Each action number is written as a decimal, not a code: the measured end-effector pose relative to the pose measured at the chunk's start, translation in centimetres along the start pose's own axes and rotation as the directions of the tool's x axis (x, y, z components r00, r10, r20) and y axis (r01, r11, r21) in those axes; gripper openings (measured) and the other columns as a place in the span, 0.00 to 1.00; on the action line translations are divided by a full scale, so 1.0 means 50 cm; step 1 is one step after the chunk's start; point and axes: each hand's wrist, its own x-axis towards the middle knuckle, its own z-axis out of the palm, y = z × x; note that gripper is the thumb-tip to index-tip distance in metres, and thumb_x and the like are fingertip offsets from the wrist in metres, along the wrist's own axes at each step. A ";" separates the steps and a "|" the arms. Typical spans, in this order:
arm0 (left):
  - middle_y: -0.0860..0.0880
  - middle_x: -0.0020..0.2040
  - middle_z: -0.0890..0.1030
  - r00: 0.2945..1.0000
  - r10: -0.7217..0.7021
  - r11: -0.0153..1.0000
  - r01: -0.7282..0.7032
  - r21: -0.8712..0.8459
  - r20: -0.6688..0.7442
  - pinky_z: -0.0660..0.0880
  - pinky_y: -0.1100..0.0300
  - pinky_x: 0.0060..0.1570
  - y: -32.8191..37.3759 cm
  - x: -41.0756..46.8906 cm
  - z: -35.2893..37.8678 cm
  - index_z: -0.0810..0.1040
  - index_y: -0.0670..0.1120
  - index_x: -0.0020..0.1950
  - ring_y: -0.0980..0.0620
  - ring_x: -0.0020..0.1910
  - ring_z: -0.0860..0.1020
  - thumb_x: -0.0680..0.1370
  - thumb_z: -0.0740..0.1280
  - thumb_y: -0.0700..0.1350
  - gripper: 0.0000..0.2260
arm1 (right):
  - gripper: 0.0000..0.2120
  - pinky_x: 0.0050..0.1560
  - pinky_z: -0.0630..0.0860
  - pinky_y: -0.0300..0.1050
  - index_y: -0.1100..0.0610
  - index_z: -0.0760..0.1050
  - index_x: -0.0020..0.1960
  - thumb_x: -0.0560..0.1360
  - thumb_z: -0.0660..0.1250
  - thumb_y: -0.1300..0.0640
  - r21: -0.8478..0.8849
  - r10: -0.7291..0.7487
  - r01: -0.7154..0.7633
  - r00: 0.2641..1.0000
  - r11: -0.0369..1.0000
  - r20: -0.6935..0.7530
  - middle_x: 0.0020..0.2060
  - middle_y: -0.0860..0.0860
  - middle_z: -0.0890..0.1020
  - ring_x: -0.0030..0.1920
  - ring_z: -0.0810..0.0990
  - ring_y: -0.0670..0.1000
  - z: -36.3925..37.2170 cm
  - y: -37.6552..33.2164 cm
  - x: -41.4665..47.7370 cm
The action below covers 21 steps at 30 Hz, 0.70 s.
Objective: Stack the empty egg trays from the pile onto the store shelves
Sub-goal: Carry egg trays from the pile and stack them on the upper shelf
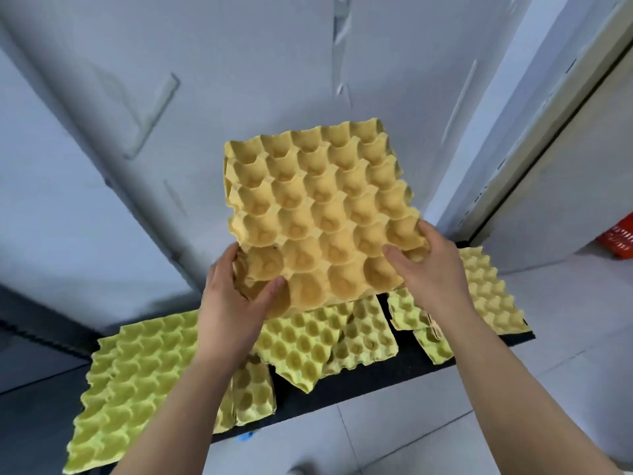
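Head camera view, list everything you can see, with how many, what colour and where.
held egg tray: one, maybe more nested under it, orange-yellow, raised above the pile, in front of the wall
loose egg trays: several, yellow-green, spread and overlapping on the mat below
mat: one, black, a strip on the floor under the trays
floor: pale grey tiles, bottom of view
wall: grey-white panels, behind the pile
crate: one, red, partly seen at the right edge
small scrap: one, blue, on the floor by the mat; what it is cannot be told
left hand: grips the held tray's near left corner
right hand: grips its near right corner
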 end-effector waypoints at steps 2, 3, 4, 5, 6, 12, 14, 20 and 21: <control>0.56 0.68 0.70 0.997 0.031 1.000 -0.031 -0.004 -0.074 0.75 0.46 0.61 0.021 -0.020 -0.056 0.63 0.56 0.75 0.52 0.65 0.73 0.69 0.72 0.60 0.37 | 0.36 0.67 0.67 0.52 0.48 0.63 0.73 0.69 0.69 0.38 0.004 -0.066 0.066 0.998 0.998 -0.008 0.64 0.47 0.71 0.67 0.68 0.50 -0.001 -0.053 -0.019; 0.56 0.69 0.70 0.993 0.041 0.999 -0.042 -0.003 -0.111 0.75 0.45 0.61 0.030 -0.032 -0.083 0.62 0.56 0.75 0.52 0.65 0.73 0.70 0.72 0.61 0.37 | 0.37 0.66 0.67 0.50 0.48 0.63 0.73 0.69 0.69 0.37 0.010 -0.096 0.096 0.995 0.995 -0.005 0.64 0.48 0.70 0.67 0.67 0.50 0.000 -0.078 -0.031; 0.56 0.69 0.70 0.988 0.049 0.999 -0.049 -0.002 -0.145 0.75 0.45 0.60 0.037 -0.046 -0.111 0.62 0.56 0.75 0.52 0.65 0.72 0.70 0.71 0.61 0.37 | 0.37 0.64 0.66 0.49 0.47 0.63 0.73 0.69 0.68 0.37 0.019 -0.126 0.126 0.992 0.992 0.003 0.64 0.49 0.70 0.66 0.67 0.50 0.002 -0.100 -0.044; 0.56 0.69 0.70 0.982 0.056 0.998 -0.057 0.002 -0.179 0.75 0.45 0.60 0.043 -0.061 -0.137 0.62 0.57 0.75 0.52 0.65 0.72 0.70 0.71 0.61 0.36 | 0.36 0.64 0.67 0.49 0.47 0.63 0.73 0.69 0.68 0.36 0.029 -0.153 0.153 0.988 0.988 0.014 0.65 0.50 0.70 0.66 0.68 0.50 0.005 -0.120 -0.056; 0.56 0.68 0.71 0.974 0.062 0.998 -0.062 0.008 -0.216 0.75 0.46 0.59 0.047 -0.077 -0.163 0.62 0.58 0.75 0.53 0.64 0.72 0.70 0.71 0.61 0.35 | 0.37 0.65 0.67 0.51 0.47 0.64 0.73 0.68 0.67 0.35 0.040 -0.182 0.181 0.983 0.983 0.029 0.65 0.51 0.70 0.66 0.68 0.51 0.009 -0.140 -0.069; 0.59 0.67 0.71 0.907 0.084 0.997 -0.077 0.033 -0.413 0.75 0.46 0.60 0.055 -0.203 -0.323 0.63 0.58 0.75 0.55 0.64 0.73 0.72 0.71 0.59 0.34 | 0.37 0.66 0.69 0.54 0.46 0.65 0.71 0.67 0.68 0.33 0.139 -0.310 0.294 0.943 0.946 0.118 0.65 0.51 0.71 0.66 0.70 0.52 0.050 -0.264 -0.168; 0.58 0.66 0.72 0.879 0.094 0.996 -0.082 0.046 -0.467 0.74 0.46 0.61 0.057 -0.243 -0.378 0.63 0.57 0.74 0.54 0.65 0.72 0.72 0.71 0.57 0.33 | 0.37 0.65 0.70 0.55 0.47 0.66 0.72 0.67 0.68 0.33 0.174 -0.357 0.330 0.922 0.928 0.152 0.65 0.51 0.72 0.66 0.70 0.52 0.063 -0.311 -0.205; 0.59 0.67 0.71 0.771 0.118 0.993 -0.102 0.061 -0.625 0.73 0.49 0.62 0.055 -0.345 -0.557 0.65 0.58 0.74 0.55 0.64 0.72 0.71 0.71 0.59 0.33 | 0.37 0.66 0.68 0.51 0.48 0.64 0.73 0.69 0.67 0.35 0.275 -0.524 0.467 0.829 0.841 0.197 0.69 0.50 0.69 0.69 0.67 0.50 0.101 -0.464 -0.325; 0.59 0.67 0.71 0.750 0.128 0.992 -0.109 0.070 -0.649 0.73 0.49 0.63 0.052 -0.359 -0.590 0.65 0.58 0.74 0.55 0.64 0.72 0.71 0.71 0.58 0.32 | 0.37 0.66 0.68 0.51 0.49 0.64 0.73 0.69 0.67 0.35 0.289 -0.555 0.493 0.809 0.821 0.196 0.69 0.50 0.69 0.69 0.67 0.50 0.109 -0.494 -0.347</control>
